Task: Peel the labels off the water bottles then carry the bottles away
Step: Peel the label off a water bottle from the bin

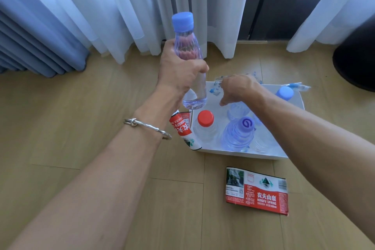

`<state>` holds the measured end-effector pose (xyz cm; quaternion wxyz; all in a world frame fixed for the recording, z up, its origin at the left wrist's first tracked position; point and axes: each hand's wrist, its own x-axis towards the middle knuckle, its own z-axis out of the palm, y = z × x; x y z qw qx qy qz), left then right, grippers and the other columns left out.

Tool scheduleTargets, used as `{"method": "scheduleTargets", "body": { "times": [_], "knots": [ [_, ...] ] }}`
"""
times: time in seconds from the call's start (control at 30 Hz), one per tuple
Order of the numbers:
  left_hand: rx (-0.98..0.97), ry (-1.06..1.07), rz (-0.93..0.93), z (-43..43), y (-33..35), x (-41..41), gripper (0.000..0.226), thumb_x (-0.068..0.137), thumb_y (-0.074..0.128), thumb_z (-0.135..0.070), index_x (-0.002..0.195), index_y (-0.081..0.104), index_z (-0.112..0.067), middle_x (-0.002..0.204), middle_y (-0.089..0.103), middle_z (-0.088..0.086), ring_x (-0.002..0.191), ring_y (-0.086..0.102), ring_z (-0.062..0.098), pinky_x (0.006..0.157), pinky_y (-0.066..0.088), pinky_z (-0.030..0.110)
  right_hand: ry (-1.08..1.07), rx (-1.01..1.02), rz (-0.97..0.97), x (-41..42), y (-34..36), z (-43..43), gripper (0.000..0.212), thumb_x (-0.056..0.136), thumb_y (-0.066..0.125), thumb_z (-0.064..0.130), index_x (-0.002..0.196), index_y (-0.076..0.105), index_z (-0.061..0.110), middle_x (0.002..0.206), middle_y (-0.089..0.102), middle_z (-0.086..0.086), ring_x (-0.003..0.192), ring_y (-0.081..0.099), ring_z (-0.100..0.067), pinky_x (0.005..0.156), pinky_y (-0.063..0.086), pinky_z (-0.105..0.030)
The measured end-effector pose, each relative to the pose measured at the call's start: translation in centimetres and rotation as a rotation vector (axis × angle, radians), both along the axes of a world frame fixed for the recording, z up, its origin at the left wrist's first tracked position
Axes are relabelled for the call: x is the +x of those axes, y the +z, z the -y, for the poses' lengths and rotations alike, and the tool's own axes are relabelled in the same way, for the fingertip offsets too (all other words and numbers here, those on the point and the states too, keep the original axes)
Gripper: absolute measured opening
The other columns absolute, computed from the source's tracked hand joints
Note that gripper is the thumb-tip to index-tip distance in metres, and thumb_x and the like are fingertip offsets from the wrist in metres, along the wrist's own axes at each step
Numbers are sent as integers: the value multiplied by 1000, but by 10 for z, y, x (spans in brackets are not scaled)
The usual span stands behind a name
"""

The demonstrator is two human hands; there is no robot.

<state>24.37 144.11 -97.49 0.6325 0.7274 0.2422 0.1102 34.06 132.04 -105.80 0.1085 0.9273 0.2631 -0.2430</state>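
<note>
The left hand (180,71) holds a bare blue-capped bottle (189,55) at frame centre, fingers wrapped around it. The right hand (235,89) — fingers loosely spread, holding nothing — hovers over the white box (243,153), where four bottles wait (apparently already bare). Peeled labels (256,190) lie on the floor; carrying remains.

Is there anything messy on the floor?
Yes. A peeled red Nongfu Spring label lies flat on the wooden floor in front of the white box, and another red label curls against its left side. No water looks spilled.
</note>
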Motion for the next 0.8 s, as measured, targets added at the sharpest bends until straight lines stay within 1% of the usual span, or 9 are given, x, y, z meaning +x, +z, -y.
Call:
{"method": "scheduleTargets", "body": {
  "times": [0.13, 0.23, 0.3, 0.37, 0.43, 0.53, 0.63, 0.73, 0.8],
  "knots": [
    [0, -27, 6, 4, 2, -2, 62, 56, 76, 1, 113, 53, -10, 93, 61, 4, 77, 61, 12, 69, 53, 24, -102, 93, 47, 3, 2, 6, 50, 85, 63, 46, 127, 57, 20, 121, 63, -4, 113, 57, -26, 98, 40, -42],
    [27, -63, -18, 5, -2, -1, 56, 62, 77, 6, 108, 53, -14, 94, 61, 5, 79, 60, 13, 75, 54, 28, -170, 279, 84, 4, 18, 12, 33, 91, 56, 34, 116, 66, 15, 114, 66, -9, 101, 60, -29, 80, 45, -32],
    [73, -86, -32, 7, -4, 0, 52, 64, 78, 7, 101, 51, -18, 92, 60, 1, 83, 60, 15, 80, 54, 31, -236, 551, 89, 3, 38, 15, 29, 96, 47, 27, 92, 68, 8, 91, 65, -9, 81, 56, -26, 68, 39, -28],
    [138, -125, -64, 9, -8, 4, 52, 63, 80, 2, 103, 52, -17, 93, 60, -3, 87, 60, 16, 82, 52, 31, -303, 902, 8, -3, 65, 16, 38, 98, 42, 35, 72, 60, 15, 73, 59, -1, 67, 52, -18, 64, 38, -27],
    [185, -172, -88, 14, -9, 7, 59, 56, 82, -12, 109, 57, -14, 99, 66, -3, 91, 64, 14, 84, 54, 32, -335, 1188, -133, -10, 87, 18, 44, 99, 39, 48, 77, 66, 21, 76, 64, 6, 66, 58, -9, 66, 45, -24],
    [253, -225, -134, 21, -15, 14, 70, 45, 74, -30, 113, 59, -22, 99, 70, -6, 90, 67, 13, 78, 57, 37, -252, 1169, -149, -20, 97, 20, 50, 90, 51, 58, 91, 67, 10, 79, 64, 7, 72, 60, -8, 70, 49, -27],
    [280, -291, -124, 29, -22, 15, 76, 48, 71, -33, 121, 54, -22, 99, 70, -6, 92, 68, 14, 82, 57, 46, -263, 1112, -93, -26, 91, 23, 33, 80, 71, 46, 97, 66, 18, 89, 70, 8, 85, 66, -8, 79, 55, -26],
    [302, -308, -153, 30, -31, 10, 102, 53, 72, -41, 143, 32, -16, 112, 66, -12, 106, 63, 13, 90, 53, 44, -343, 1075, -72, -32, 82, 22, 20, 79, 72, 36, 91, 63, 23, 78, 63, 13, 72, 59, 0, 57, 46, -11],
    [284, -305, -196, 25, -37, 7, 107, 55, 71, -46, 147, 28, -11, 115, 66, -14, 113, 61, 12, 96, 50, 42, -390, 1059, -19, -37, 74, 19, 20, 76, 70, 33, 90, 64, 20, 77, 62, 7, 68, 55, -7, 51, 44, -16]
  ]
}}
